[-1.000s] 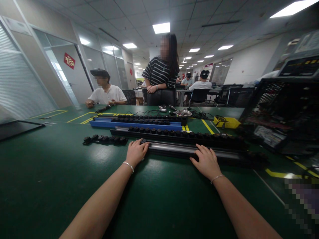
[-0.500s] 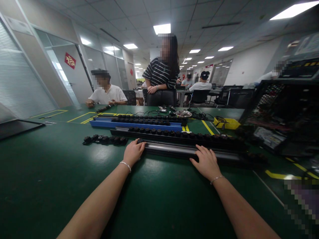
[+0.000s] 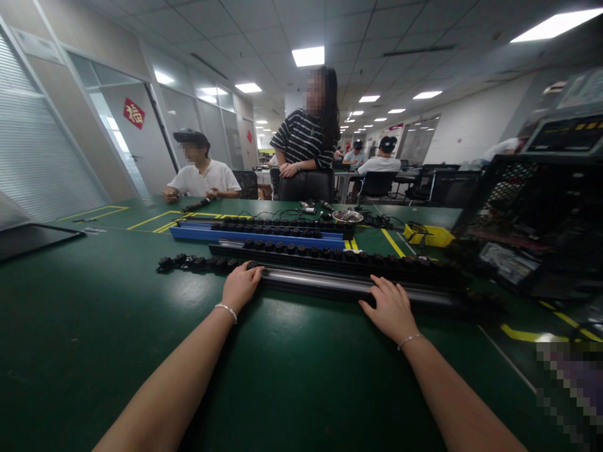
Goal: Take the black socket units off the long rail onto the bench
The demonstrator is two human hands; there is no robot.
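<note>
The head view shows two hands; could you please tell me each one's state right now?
Left hand: touching a small round black part; whether closed on it cannot be told.
Right hand: open, spread on the black-and-silver rail.

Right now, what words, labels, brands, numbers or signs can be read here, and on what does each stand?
"福": on the large red diamond-shaped sign on the pale door.
Too small or blurred to read: any text on the smaller red diamond-shaped sign farther back, or the dark screen at right.
No legible text: the long black rail with a silvery strip.
</note>
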